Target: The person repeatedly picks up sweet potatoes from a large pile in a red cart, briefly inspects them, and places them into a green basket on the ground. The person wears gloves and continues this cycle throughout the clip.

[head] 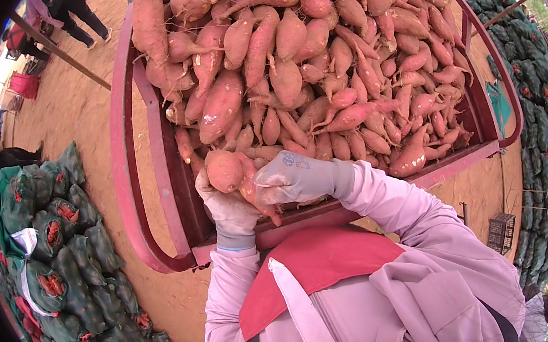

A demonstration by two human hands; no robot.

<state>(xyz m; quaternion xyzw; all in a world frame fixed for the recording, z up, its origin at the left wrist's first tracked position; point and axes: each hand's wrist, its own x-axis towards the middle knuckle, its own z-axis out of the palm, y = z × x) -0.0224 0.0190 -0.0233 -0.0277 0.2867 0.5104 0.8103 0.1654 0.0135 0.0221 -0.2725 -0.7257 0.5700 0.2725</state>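
My left hand (231, 211), in a pale, soiled work glove, holds a rounded sweet potato (224, 171) and a slender, tapering sweet potato (251, 186) against it. The slender one points down toward me. My right hand (296, 176), in a grey-coated glove with printing on its back, has its fingers curled in at the slender one's right side. Whether those fingertips pinch anything is hidden. Both hands are above the near edge of a red metal-framed cart bed (305, 218). Just beyond them rises a heap of reddish, soil-dusted sweet potatoes (286, 85), many with thin roots.
Filled green mesh sacks (78, 292) are stacked at the left, and another long stack of sacks (535, 123) runs along the right. A black plastic crate (501, 234) sits on the sandy ground (167, 307). People (72, 13) stand at the far upper left.
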